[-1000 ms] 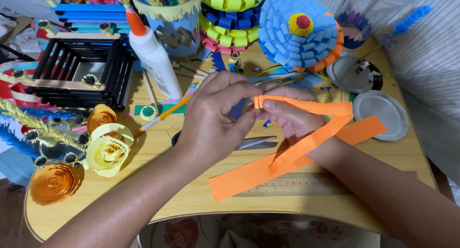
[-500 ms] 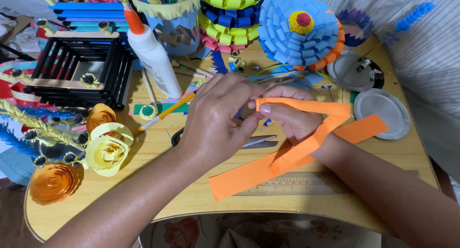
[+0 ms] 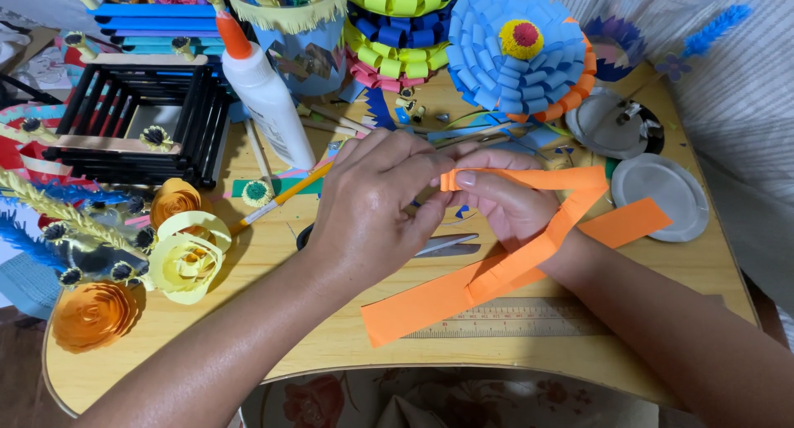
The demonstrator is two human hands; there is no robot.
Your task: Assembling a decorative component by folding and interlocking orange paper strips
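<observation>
glue bottle point(image 3: 263, 97): white w/ orange cap, stands upright at the back-left, well left of the orange paper strip point(image 3: 496, 275); a black stick-built box point(image 3: 136, 118) sits just left of the bottle.
paper roses: yellow one point(image 3: 188, 254) and orange one point(image 3: 93, 314) lie far left of the strip, near the tabletop point(image 3: 248, 345) front edge; not touched.
left hand point(image 3: 374, 205): comes in from lower left, fingers curled together, tips pinched on the strip's folded end; covers the scissors point(image 3: 442, 246) partly.
fold point point(image 3: 453, 180): strip's near end, doubled over, sits betw. both hands, up off the tabletop; thumb of the right hand presses just beside it.
strip axis: from the fold it runs right, bends, then the long tail slants down-left across the right wrist to lie on the tabletop over a ruler point(image 3: 529, 319); a second leg pokes out right toward the grey lid point(image 3: 657, 198).
right hand point(image 3: 509, 205): under/behind the strip, fingers closed on the folded end from the right; both hands abt equally near the fold, left slightly on top.
blue paper flower point(image 3: 509, 52): behind the strip, well apart.
</observation>
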